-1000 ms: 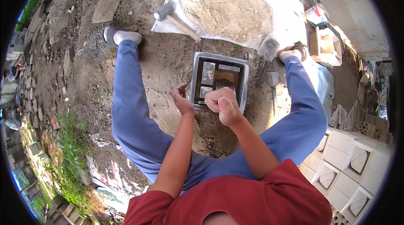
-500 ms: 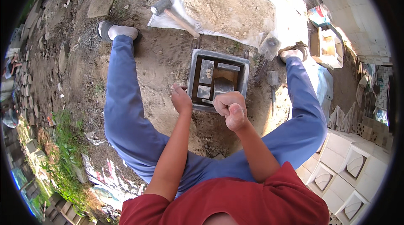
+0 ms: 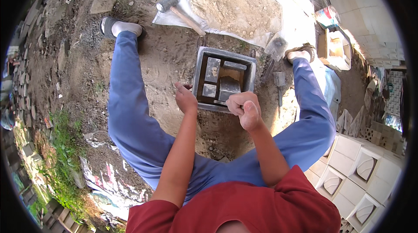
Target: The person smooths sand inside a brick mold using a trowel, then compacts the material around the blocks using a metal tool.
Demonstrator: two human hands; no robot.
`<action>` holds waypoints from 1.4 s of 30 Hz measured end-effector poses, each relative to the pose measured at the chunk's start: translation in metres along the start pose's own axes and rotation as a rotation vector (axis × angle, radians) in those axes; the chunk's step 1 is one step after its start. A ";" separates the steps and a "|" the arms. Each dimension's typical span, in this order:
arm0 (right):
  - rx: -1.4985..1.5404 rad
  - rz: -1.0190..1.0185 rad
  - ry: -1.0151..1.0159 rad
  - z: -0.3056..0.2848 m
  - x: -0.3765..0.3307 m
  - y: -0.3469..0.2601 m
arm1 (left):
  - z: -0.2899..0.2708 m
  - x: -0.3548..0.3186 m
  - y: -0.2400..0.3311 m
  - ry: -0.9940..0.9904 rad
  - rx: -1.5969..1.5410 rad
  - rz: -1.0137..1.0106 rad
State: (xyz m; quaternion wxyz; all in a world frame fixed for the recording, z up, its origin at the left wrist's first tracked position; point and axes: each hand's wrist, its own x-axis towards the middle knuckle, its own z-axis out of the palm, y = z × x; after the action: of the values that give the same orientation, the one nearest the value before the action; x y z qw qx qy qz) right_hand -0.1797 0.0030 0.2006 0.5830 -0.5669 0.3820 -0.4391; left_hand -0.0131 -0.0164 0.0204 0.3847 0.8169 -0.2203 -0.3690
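Observation:
A square metal mould [image 3: 202, 56] with grey rims lies on the dirt between my feet. Inside it, several flat grey blocks [image 3: 212, 69] stand apart around a brown, dusty recess. Beside the mould's left wall is my left hand [image 3: 186, 98], fingers loosely bent and apart, with nothing seen in them; whether it touches the wall is unclear. My right hand [image 3: 245, 108] is closed in a dusty fist over the near right corner of the mould, covering that corner. What the fist holds, if anything, is hidden.
Beyond the mould, a pale sheet [image 3: 167, 18] bears a heap of sandy powder [image 3: 235, 6]. A mallet [image 3: 180, 13] rests at its left edge. Right of the mould lie a trowel [image 3: 280, 80] and another dusty flat tool [image 3: 276, 46]. Pale patterned blocks [image 3: 348, 161] are stacked at right.
My right fist has shifted slightly right, showing more of the mould's near edge. My left hand stays beside the left wall, its fingers a little farther from it.

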 end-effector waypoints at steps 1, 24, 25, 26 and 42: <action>-0.001 -0.002 -0.004 -0.006 0.000 -0.013 | 0.000 0.000 0.000 -0.004 -0.025 -0.010; -0.015 -0.015 -0.080 -0.047 -0.022 -0.033 | 0.006 0.001 0.003 -0.004 0.081 0.041; -0.017 -0.014 -0.070 -0.048 -0.025 -0.020 | 0.007 0.002 0.004 0.015 0.066 0.070; -0.055 -0.033 -0.073 -0.049 -0.029 0.003 | 0.007 0.001 0.004 0.006 0.068 0.073; 0.048 0.038 -0.065 -0.061 -0.024 -0.020 | 0.004 0.001 0.009 -0.008 0.141 0.079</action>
State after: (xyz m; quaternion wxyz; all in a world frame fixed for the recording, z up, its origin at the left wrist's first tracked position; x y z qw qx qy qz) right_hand -0.2464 0.0070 0.2156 0.6167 -0.5596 0.3627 -0.4182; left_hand -0.0163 -0.0245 0.0251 0.3394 0.8311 -0.2794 -0.3405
